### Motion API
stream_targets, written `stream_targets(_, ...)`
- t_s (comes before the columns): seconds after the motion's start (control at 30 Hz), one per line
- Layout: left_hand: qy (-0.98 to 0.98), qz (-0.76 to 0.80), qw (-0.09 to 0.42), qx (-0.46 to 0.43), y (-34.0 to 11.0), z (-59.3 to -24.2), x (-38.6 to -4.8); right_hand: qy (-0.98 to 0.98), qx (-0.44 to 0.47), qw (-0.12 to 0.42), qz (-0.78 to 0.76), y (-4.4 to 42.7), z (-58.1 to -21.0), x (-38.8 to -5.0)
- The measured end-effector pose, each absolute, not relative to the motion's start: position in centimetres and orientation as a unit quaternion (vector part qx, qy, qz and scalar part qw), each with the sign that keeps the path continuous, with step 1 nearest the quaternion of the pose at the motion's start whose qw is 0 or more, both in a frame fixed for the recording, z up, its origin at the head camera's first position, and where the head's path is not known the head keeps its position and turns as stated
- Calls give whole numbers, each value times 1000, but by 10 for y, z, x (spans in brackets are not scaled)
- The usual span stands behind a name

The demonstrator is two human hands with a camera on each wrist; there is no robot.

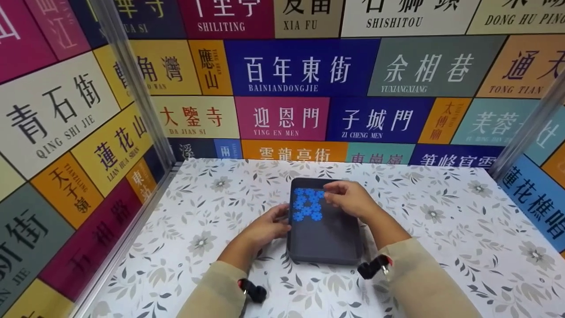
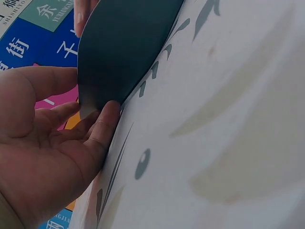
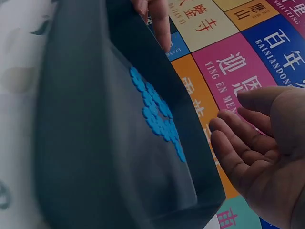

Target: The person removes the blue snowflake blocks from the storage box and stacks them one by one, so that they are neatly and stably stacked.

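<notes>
A dark grey rectangular tray lies on the table. Several small blue flower-shaped pieces sit flat in its far left part; they also show inside the tray in the right wrist view. Against the tray's left side rests my left hand, its fingertips touching the outer wall. My right hand hovers over the far right corner, fingertips close to the pieces in the head view. Seen from the right wrist, the right hand's fingers curve loosely, with nothing visible between them.
The table cover is white with grey leaves and flowers. Behind it and to both sides stand walls of coloured street-name panels. A clear upright post stands at the left corner. Each sleeve carries a small black device at the wrist.
</notes>
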State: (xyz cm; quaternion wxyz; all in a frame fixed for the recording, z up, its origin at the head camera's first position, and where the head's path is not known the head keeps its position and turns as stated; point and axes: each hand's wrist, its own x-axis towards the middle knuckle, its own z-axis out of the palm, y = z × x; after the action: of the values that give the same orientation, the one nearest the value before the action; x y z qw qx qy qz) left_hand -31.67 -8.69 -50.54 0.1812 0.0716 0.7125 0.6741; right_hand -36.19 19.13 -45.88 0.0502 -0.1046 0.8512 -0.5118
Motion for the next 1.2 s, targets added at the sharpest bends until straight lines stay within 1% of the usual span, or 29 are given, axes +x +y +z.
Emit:
stream_targets(0.23,712,674,183,77,-88,-509,-314,853,-102,108,-500,187,-467,-390)
stream_targets(0.43,712,672,185,88,-89,-511,-313,846,-87,133,-508,182,-479,-401)
stream_targets(0.57,711,672,184,93,-88,-510,-315,857,-104,153,-482,182,-480,-405)
stream_targets(0.83,718,667,183,80,-87,-508,-316,897,-153,157,-384,186,-484,-408)
stream_targets(1.2,728,657,182,76,-90,-507,-317,907,-184,172,-338,186,-483,-407)
